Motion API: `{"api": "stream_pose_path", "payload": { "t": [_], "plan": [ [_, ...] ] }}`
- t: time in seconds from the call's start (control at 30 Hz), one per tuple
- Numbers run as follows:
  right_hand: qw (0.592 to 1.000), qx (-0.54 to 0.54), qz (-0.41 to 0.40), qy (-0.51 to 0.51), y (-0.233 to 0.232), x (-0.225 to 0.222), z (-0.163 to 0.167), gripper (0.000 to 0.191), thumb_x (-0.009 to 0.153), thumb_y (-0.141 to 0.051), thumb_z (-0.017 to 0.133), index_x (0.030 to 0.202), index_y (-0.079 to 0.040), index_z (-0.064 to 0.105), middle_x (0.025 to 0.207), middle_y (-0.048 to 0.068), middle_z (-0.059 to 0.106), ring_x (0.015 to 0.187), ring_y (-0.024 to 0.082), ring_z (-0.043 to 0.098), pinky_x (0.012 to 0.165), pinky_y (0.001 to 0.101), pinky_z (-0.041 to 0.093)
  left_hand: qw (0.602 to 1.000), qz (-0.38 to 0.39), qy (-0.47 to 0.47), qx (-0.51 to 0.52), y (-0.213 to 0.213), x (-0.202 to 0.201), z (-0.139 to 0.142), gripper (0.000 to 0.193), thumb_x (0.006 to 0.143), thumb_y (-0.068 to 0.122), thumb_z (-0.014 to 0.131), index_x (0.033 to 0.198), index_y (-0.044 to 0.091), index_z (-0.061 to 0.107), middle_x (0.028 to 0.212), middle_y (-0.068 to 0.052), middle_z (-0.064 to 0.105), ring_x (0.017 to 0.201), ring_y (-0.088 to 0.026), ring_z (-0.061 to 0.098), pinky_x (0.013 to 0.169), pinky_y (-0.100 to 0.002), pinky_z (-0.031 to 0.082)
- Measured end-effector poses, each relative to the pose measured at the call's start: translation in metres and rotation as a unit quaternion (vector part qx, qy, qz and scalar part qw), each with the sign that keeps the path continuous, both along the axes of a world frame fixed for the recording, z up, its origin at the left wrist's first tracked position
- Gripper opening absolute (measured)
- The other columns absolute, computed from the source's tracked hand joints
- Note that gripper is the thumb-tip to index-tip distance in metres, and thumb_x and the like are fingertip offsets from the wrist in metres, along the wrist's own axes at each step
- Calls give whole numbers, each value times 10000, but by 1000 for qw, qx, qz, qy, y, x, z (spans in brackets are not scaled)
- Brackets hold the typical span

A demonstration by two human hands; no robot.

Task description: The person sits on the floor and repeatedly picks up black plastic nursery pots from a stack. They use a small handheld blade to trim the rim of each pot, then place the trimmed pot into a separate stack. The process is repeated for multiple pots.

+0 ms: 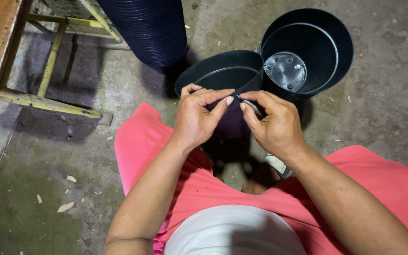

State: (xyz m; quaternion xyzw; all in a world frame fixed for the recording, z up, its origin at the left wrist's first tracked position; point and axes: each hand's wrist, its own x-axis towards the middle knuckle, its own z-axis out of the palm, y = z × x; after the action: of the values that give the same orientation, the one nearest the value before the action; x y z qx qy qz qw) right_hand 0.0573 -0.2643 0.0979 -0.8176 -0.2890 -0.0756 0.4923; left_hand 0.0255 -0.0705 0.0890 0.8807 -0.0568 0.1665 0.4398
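On the concrete floor (378, 118), both the left hand (195, 118) and right hand (275, 125) pinch the near black pot's (223, 71) rim with fingers pressed together, the second pot (322, 33) waiting untouched.

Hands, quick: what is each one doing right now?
Left hand: closed, fingertips pinching the rim of the near black plastic pot.
Right hand: closed, pinching the same rim beside it.
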Motion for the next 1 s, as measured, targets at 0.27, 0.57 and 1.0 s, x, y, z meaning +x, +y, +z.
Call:
{"api": "stream_pose_path", "payload": {
  "t": [0.27,0.57,1.0],
  "plan": [
    [996,-79,-41,3,8,2,-18,173,918,-137,741,1017,-17,666,844,163,707,691,315,694,620,397,523,993,-49,-75,74,-5,0,-9,140,920,133,749,1045,85,787,818,-24,747,743,-156,664,964,-375,415],
    [975,-59,112,185,-27,35,-17,187,954,-171,692,1078,-34,714,759,7,669,593,124,533,531,305,437,994,-75,-50,57,16,7,-12,165,895,161,793,1057,127,796,791,-9,722,782,-149,678,1055,-393,378],
    [894,221,-80,380,-10,39,-55,187,967,-204,644,832,-137,532,793,-26,583,682,71,630,569,300,610,950,-2,-209,232,-37,-12,-12,305,917,98,698,1216,51,724,1041,-46,739,929,-190,667,1018,-449,435]
  ]
}}
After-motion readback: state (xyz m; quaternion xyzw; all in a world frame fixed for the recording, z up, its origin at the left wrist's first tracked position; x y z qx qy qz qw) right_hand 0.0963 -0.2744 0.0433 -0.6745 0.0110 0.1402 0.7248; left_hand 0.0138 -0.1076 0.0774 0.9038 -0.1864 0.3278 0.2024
